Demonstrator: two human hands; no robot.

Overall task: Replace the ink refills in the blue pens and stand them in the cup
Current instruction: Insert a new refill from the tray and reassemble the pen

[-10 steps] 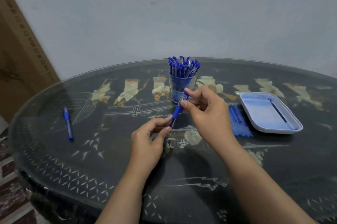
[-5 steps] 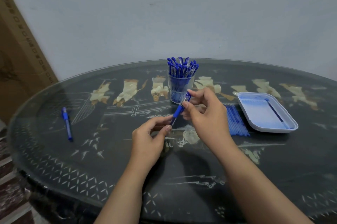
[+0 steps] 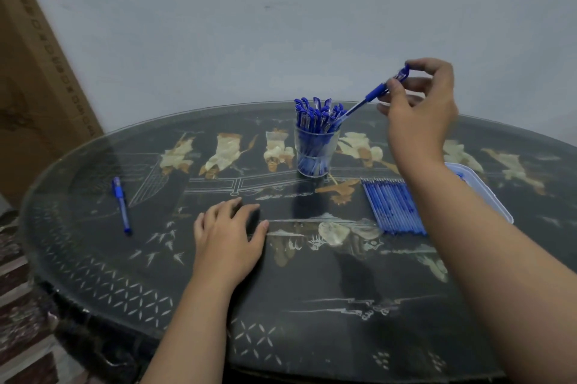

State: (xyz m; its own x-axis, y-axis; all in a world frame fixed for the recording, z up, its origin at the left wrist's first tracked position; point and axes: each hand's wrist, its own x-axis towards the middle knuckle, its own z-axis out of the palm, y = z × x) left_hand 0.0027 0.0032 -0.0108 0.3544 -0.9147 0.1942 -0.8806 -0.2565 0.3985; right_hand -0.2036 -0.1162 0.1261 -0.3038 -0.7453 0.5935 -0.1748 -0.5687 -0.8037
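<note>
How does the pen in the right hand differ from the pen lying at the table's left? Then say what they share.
The held pen is in the air; the lying pen rests flat on the table. The right hand pinches the held pen; no hand touches the lying pen. The held pen slants, tip at the mouth of the cup; the lying pen is far from the cup. Both are blue.

No writing could be read. The cardboard box (image 3: 34, 71) at the left carried a row of small dark printed marks along its edge, too blurred to make out. Any print on the blue pens (image 3: 315, 116) in the cup (image 3: 317, 154) was too small.
</note>
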